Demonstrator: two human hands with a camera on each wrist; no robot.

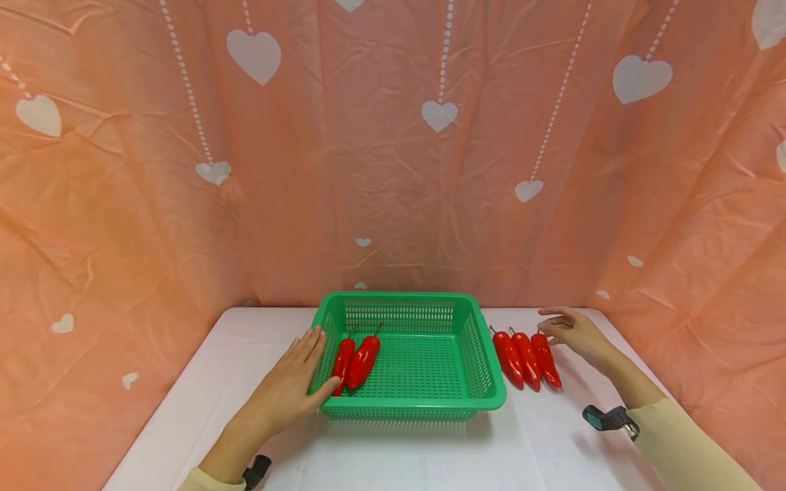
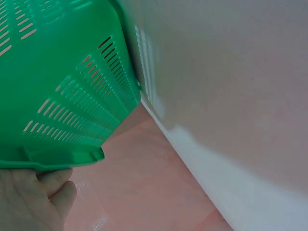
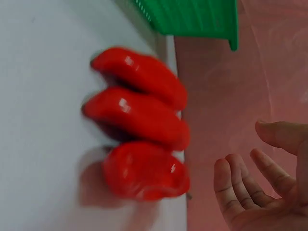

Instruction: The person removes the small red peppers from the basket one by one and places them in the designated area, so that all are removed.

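A green plastic basket [image 1: 411, 404] stands on the table. My left hand [image 1: 288, 385] rests along its left rim, fingers straight and thumb over the front corner; the left wrist view shows the fingers against the rim. Inside the basket, at its left side, lie two red chili peppers [image 1: 364, 363]. Three more red peppers lie side by side right of the basket: a left one [image 1: 508, 359], a middle one [image 1: 527, 361] and a right one [image 1: 546, 361]. My right hand [image 1: 574, 334] hovers by the right pepper's stem end, thumb and fingers apart and holding nothing in the right wrist view.
The table [image 1: 381, 464] has a white cover. An orange curtain [image 1: 393, 204] with white hearts hangs behind and along both sides. Each wrist wears a dark band, such as the right wristband [image 1: 608, 418].
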